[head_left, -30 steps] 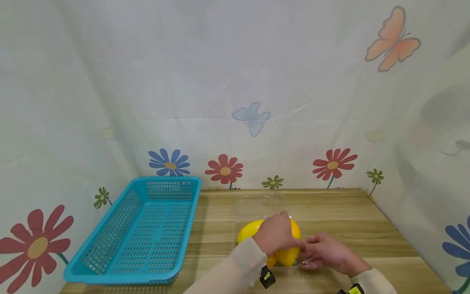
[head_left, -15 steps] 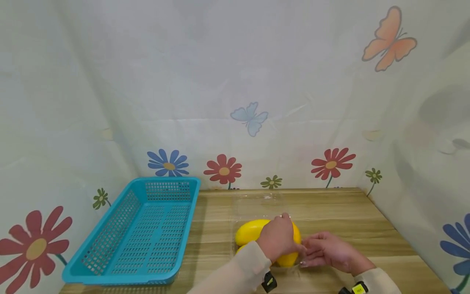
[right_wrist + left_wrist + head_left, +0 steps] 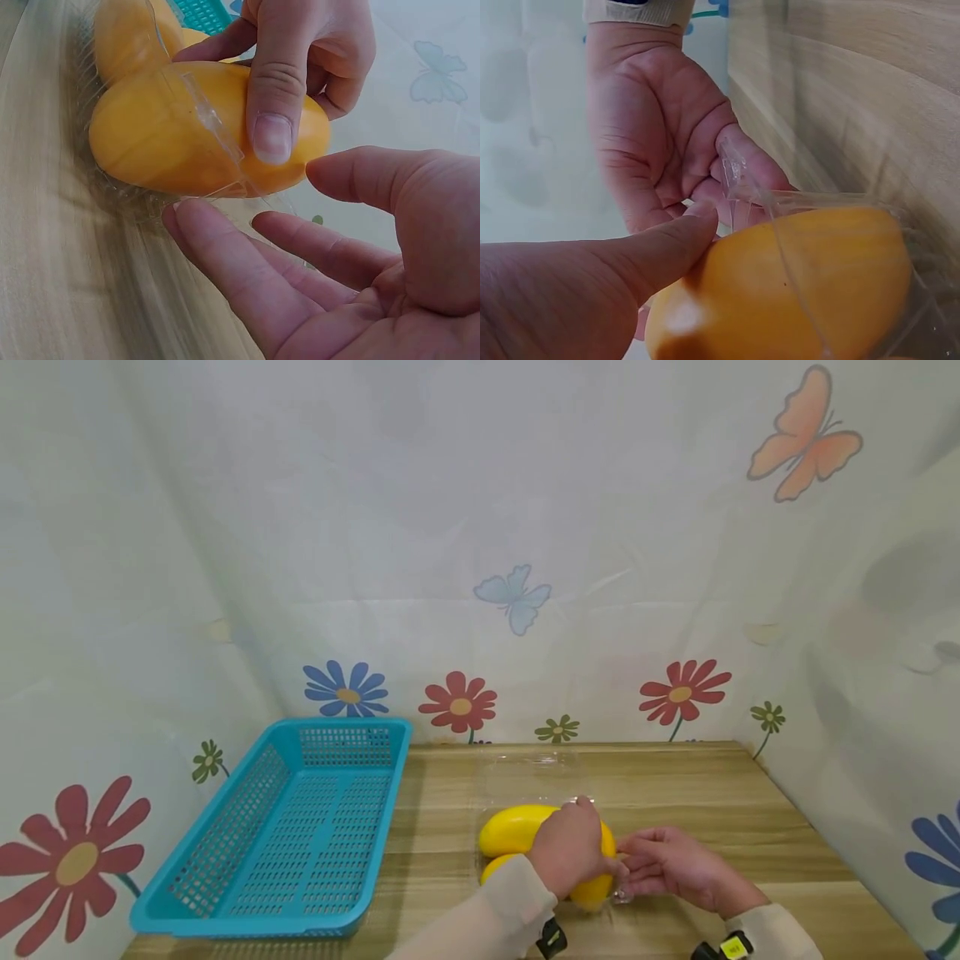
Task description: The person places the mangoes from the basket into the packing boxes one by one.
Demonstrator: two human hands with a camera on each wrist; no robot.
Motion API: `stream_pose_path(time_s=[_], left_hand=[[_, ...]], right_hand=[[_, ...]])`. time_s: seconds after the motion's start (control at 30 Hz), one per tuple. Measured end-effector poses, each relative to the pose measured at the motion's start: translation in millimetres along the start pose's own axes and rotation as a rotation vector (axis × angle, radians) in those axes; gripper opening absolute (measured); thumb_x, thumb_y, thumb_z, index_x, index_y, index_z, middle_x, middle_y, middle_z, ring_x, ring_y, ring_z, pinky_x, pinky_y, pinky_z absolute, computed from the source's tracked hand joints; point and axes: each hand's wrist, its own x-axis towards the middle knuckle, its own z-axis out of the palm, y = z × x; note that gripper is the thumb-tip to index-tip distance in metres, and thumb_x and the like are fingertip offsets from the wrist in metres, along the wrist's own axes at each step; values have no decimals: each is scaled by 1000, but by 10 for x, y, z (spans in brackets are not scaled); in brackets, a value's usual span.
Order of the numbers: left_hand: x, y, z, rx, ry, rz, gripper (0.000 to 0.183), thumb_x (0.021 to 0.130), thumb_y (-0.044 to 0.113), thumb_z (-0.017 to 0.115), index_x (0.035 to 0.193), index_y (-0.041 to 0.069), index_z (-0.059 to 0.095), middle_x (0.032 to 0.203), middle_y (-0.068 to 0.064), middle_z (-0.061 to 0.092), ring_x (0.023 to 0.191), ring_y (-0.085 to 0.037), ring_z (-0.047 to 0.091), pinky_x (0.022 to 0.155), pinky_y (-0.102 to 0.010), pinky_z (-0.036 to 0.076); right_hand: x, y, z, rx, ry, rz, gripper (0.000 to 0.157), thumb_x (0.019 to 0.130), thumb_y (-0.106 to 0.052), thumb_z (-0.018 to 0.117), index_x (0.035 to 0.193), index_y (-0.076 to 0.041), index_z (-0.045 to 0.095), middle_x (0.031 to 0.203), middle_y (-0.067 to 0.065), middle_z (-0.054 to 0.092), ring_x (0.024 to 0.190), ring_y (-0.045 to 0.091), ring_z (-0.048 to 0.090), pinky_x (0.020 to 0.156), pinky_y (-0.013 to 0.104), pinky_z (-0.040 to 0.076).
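Several yellow mangoes [image 3: 513,831] lie in a clear plastic box whose hinged lid [image 3: 528,777] is folded back toward the wall. My left hand [image 3: 572,852] grips the rightmost mango [image 3: 150,135] from above, its thumb pressed along the near end. That mango sits partly inside the box, its end standing above the rim. At the right side of the box is my right hand [image 3: 678,872], palm up in the right wrist view. Its fingers [image 3: 225,247] are extended right at the box's clear edge [image 3: 214,124], and its thumb tip is at the mango's end.
A turquoise perforated basket [image 3: 321,839] stands on the left of the wooden table [image 3: 720,802]. Behind and at both sides hangs a pale curtain [image 3: 637,527] printed with flowers and butterflies.
The fingers of my right hand have straightened from a more curled pose at the box edge. My left hand stays on the mango, with the mangoes on the left showing slightly more.
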Motion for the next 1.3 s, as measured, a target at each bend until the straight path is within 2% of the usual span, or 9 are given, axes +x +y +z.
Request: stream_pose_path(time_s=[0.13, 0.2, 0.4, 0.57, 0.7, 0.77, 0.97, 1.07, 1.3], left_hand=[[4, 13, 12, 47, 26, -2, 67, 68, 66, 86, 103, 12, 69, 94, 4, 67, 73, -11, 56, 76, -22, 56], [8, 6, 24, 39, 30, -11, 59, 67, 67, 86, 90, 16, 67, 89, 5, 63, 70, -10, 54, 72, -22, 54], [-10, -136, -26, -41, 37, -10, 65, 71, 72, 80, 98, 15, 67, 87, 4, 64, 69, -12, 54, 71, -24, 53], [-48, -445, -207, -180, 79, -11, 67, 83, 66, 73, 110, 5, 63, 84, -4, 64, 67, -16, 56, 67, -28, 53], [-65, -788, -309, -263, 182, -28, 51, 93, 51, 70, 113, 5, 61, 91, -7, 68, 71, -18, 57, 69, -32, 54], [-67, -945, -330, -296, 221, -58, 43, 96, 45, 67, 113, 7, 60, 94, -7, 68, 73, -18, 57, 71, -33, 55], [-54, -1294, -247, -394, 275, -192, 37, 100, 38, 64, 118, 6, 59, 101, -10, 66, 77, -20, 57, 75, -33, 57], [-50, -1408, -170, -405, 300, -235, 39, 101, 34, 63, 122, 2, 58, 112, -14, 65, 86, -24, 58, 84, -39, 58], [27, -1618, -7, -429, 273, -333, 49, 103, 34, 58, 132, -5, 49, 124, -23, 63, 101, -33, 63, 101, -50, 55]], right_hand=[[3, -7, -5, -5, 10, 12, 40, 107, -22, 51, 132, 7, 61, 102, 8, 78, 94, 19, 76, 87, 37, 63], [2, -13, -4, -10, 19, 24, 42, 107, -24, 52, 133, 8, 59, 103, 9, 78, 94, 19, 76, 87, 37, 63], [-1, -21, 3, -26, 34, 37, 45, 106, -26, 53, 133, 10, 58, 105, 11, 78, 94, 20, 77, 87, 37, 63], [32, -23, 3, -46, 59, 54, 46, 106, -31, 55, 131, 8, 60, 102, 8, 78, 91, 18, 77, 85, 36, 63], [80, -45, 12, -86, 100, 78, 56, 104, -40, 58, 132, 8, 59, 99, 7, 77, 88, 18, 76, 84, 37, 64], [100, -68, 20, -112, 125, 90, 60, 102, -44, 60, 132, 9, 59, 97, 7, 76, 86, 17, 76, 84, 38, 64], [160, -147, 52, -203, 198, 110, 65, 98, -50, 64, 128, 7, 61, 96, 8, 74, 84, 18, 74, 83, 38, 64], [204, -170, 62, -234, 222, 119, 69, 95, -53, 67, 129, 7, 61, 97, 9, 74, 85, 19, 75, 82, 38, 64], [243, -194, 63, -259, 229, 144, 76, 96, -53, 66, 137, 10, 56, 101, 13, 73, 86, 21, 75, 81, 38, 64]])
